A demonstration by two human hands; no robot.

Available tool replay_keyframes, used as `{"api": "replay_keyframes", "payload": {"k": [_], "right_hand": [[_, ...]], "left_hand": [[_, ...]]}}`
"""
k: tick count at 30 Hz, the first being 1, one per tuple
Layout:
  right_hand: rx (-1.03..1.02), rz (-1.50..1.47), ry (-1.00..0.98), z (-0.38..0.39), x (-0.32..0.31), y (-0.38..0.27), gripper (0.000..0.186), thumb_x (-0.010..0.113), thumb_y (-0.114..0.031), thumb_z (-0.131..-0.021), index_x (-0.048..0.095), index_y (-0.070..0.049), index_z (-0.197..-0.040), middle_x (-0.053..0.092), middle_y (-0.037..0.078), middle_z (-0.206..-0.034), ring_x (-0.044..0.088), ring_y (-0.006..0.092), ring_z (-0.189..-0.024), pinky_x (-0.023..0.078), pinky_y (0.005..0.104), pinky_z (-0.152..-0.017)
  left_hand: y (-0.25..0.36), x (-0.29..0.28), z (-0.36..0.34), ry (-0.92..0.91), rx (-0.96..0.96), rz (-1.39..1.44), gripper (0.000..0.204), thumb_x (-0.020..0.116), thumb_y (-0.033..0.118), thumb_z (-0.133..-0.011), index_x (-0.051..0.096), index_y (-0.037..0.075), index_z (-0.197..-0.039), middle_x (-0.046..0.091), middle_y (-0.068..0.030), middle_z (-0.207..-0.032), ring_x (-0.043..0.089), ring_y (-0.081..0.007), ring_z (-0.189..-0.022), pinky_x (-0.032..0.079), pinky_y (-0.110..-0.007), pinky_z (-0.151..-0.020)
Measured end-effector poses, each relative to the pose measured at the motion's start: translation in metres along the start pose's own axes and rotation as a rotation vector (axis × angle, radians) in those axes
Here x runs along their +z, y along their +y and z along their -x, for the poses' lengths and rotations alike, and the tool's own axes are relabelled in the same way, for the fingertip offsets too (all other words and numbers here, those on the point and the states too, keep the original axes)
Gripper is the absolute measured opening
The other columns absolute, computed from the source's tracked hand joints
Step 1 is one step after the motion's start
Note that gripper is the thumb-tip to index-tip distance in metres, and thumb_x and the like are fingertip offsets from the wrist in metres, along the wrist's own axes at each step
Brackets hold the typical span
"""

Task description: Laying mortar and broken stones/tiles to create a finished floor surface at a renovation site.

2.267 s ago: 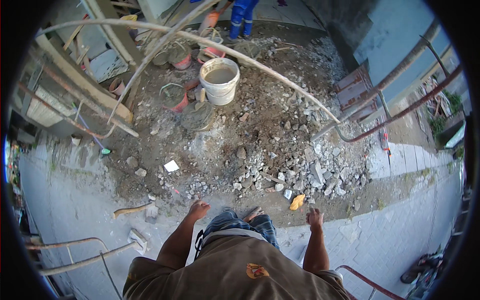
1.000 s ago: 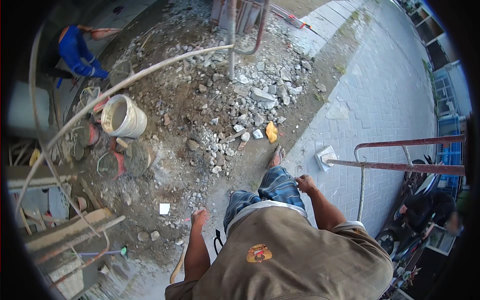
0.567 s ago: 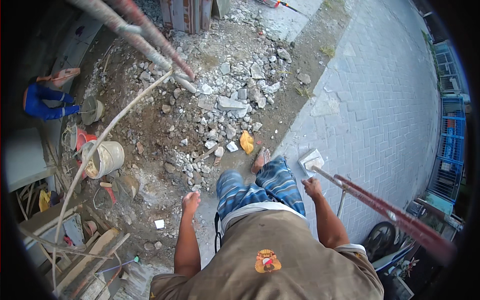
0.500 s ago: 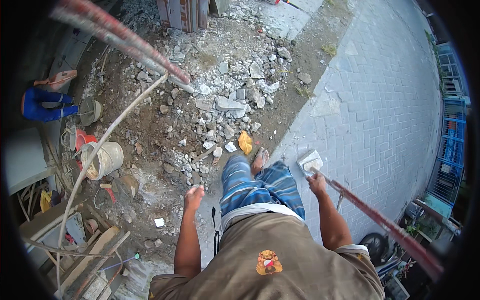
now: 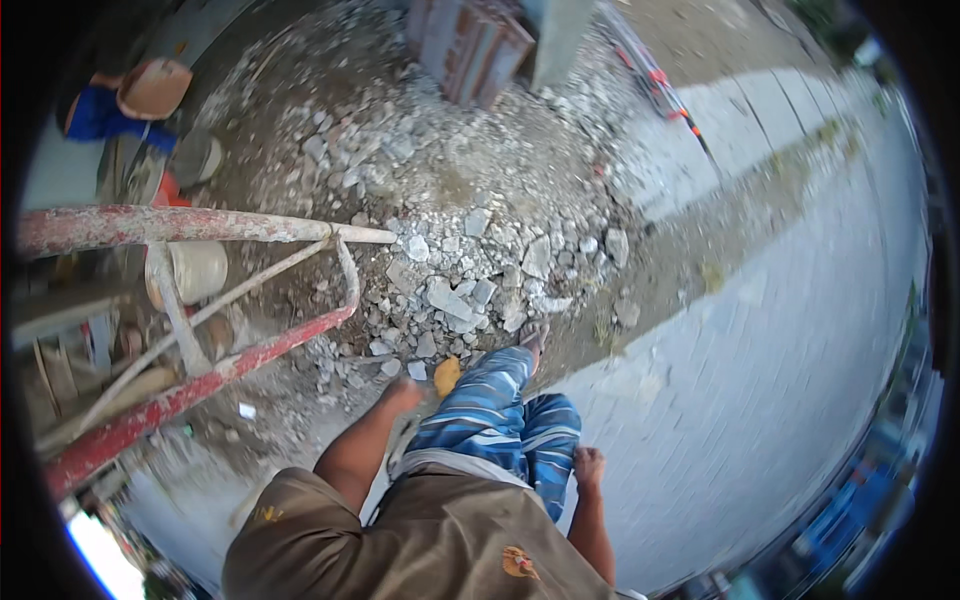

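Yellow leaf (image 5: 447,376) on the ground, low in the middle, at the near edge of the rubble (image 5: 455,300)! Sweeping from the left: a co-worker in blue (image 5: 100,122) bends beside an orange-tan tub (image 5: 155,88), with a white bucket (image 5: 200,270) nearer. Across them juts a metal frame (image 5: 120,225), its red and white paint worn, and below it a small white square (image 5: 247,410) lies on the dirt.

Now the left hand (image 5: 402,395), blurred: I can't tell whether its fingers are apart or together, but nothing shows in them. It's the nearer hand, and the leaf lies just to its right and slightly ahead, apart in this view and seemingly lower down. Blur makes the leaf's long axis hard to call; it looks tipped roughly forward.

Next come striped blue shorts (image 5: 480,405) and a foot (image 5: 535,338) set forward at the stones. Far side, the right hand (image 5: 589,468): fingers curled in together, no object visible, just beside the shorts, well apart from the leaf. Beyond spreads grey paving (image 5: 730,420).
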State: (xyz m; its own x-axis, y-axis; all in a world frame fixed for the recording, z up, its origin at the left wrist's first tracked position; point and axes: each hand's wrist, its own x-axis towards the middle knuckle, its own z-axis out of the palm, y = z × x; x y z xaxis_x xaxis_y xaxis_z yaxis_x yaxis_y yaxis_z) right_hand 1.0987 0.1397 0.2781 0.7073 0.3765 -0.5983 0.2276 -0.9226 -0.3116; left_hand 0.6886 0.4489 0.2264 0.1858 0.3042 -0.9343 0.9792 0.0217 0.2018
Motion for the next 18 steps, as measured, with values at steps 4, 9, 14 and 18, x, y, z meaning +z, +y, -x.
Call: {"api": "replay_keyframes", "payload": {"k": [4, 9, 14, 18], "right_hand": [[0.217, -0.092, -0.385, -0.064, -0.064, -0.131, 0.048, 0.055, -0.040, -0.095, 0.070, 0.006, -0.095, 0.068, 0.018, -0.074, 0.064, 0.0259, -0.067, 0.052, 0.0434, -0.064], [-0.076, -0.139, -0.649, -0.154, -0.091, -0.278, 0.046, 0.048, -0.036, -0.101, 0.071, 0.004, -0.105, 0.071, 0.013, -0.089, 0.064, 0.0199, -0.079, 0.052, 0.0371, -0.072], [-0.073, 0.036, -0.672, -0.238, -0.083, -0.502, 0.045, 0.050, -0.037, -0.102, 0.072, 0.001, -0.096, 0.067, 0.009, -0.084, 0.055, 0.0155, -0.076, 0.048, 0.0332, -0.072], [0.111, -0.152, -0.741, -0.305, -0.066, -0.660, 0.040, 0.061, -0.038, -0.097, 0.058, -0.004, -0.075, 0.055, 0.004, -0.062, 0.049, 0.0119, -0.049, 0.038, 0.0268, -0.042]], "left_hand": [[0.176, -0.156, -0.022, 0.179, 0.287, 0.620, 0.044, 0.067, 0.046, -0.087, 0.070, 0.003, -0.083, 0.069, -0.0131, -0.077, 0.067, -0.0246, -0.076, 0.052, -0.041, -0.069], [0.288, -0.333, -0.045, 0.493, 0.714, 0.859, 0.023, 0.072, 0.021, -0.088, 0.066, 0.003, -0.101, 0.070, -0.0086, -0.093, 0.067, -0.0176, -0.086, 0.053, -0.033, -0.079], [0.225, -0.442, -0.091, 0.475, 0.352, 1.088, 0.033, 0.072, 0.034, -0.090, 0.068, 0.006, -0.106, 0.072, -0.0101, -0.099, 0.068, -0.0196, -0.093, 0.054, -0.034, -0.082], [0.093, -0.445, -0.065, 0.679, -0.203, 1.078, 0.036, 0.070, 0.041, -0.084, 0.071, 0.008, -0.099, 0.073, -0.0128, -0.096, 0.071, -0.0258, -0.090, 0.055, -0.039, -0.077]]}}
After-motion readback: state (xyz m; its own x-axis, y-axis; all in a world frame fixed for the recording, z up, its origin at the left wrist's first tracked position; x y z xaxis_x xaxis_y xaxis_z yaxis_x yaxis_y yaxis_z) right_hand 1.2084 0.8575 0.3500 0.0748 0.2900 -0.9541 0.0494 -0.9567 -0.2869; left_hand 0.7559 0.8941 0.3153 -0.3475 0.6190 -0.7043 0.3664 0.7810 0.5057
